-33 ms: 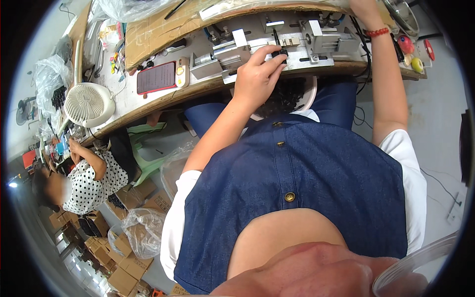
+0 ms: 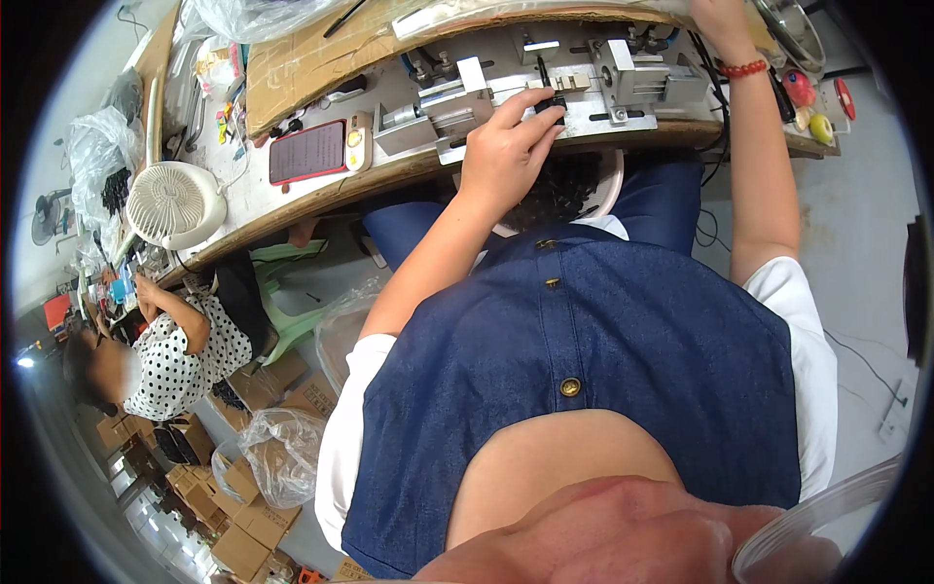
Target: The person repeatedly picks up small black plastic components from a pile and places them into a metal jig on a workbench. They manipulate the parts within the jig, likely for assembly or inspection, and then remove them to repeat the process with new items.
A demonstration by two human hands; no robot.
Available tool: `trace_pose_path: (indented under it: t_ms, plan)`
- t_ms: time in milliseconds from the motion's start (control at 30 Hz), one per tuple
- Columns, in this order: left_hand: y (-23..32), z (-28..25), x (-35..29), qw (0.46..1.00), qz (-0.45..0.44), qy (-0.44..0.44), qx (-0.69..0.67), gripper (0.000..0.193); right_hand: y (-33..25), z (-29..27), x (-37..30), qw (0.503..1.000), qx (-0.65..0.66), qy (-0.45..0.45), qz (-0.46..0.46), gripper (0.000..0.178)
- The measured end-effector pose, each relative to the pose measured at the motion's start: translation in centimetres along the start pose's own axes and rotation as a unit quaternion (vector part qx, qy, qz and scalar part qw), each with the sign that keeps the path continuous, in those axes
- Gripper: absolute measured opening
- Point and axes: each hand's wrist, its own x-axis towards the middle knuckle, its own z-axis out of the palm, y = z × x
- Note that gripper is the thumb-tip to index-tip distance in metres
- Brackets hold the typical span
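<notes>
My left hand (image 2: pixel 504 154) reaches over the table's front edge with its fingers closed on a small black part (image 2: pixel 553 103). That part sits at the middle of a metal fixture, against a small metal holder (image 2: pixel 574 84). Metal clamp blocks flank it, a left block (image 2: pixel 457 109) and a right block (image 2: pixel 637 80). Far right, at the upper rim of the picture, is my right hand (image 2: pixel 720 27), a red bead bracelet (image 2: pixel 743 68) on its wrist. Its fingers are cut off by the picture's edge, so what they touch is hidden.
A light tub (image 2: pixel 613 183) of black pieces sits under the table edge. Left of the fixture lie a red-edged phone (image 2: pixel 307 154) and a white fan (image 2: pixel 175 204). Cardboard (image 2: pixel 302 73) lies behind; black cables (image 2: pixel 718 102) hang at right. A co-worker (image 2: pixel 180 355) sits far left.
My right forearm has shifted very slightly. My left hand stays in place on the black part.
</notes>
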Motion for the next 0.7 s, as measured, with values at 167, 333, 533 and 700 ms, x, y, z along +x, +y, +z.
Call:
trace_pose_path:
  t_ms: [167,333,533,700]
  plan:
    - [0.4,0.2,-0.2,1.000,-0.011,-0.001,0.020,0.024,-5.1,0.3,-2.6,0.992,0.095,-0.044,0.075,0.017]
    - [1.1,-0.4,0.2,0.999,-0.040,-0.027,0.019,0.028,-6.2,0.9,-6.6,0.968,0.210,-0.107,0.088,0.024]
    - [0.5,-4.5,3.3,0.995,-0.043,0.036,0.085,0.030,-11.5,3.6,-11.0,0.987,0.011,-0.157,-0.012,0.023]
    - [-5.6,-10.3,10.5,0.955,-0.090,0.165,0.231,0.025,-11.7,5.3,-13.7,0.967,-0.118,-0.218,-0.061,0.023]
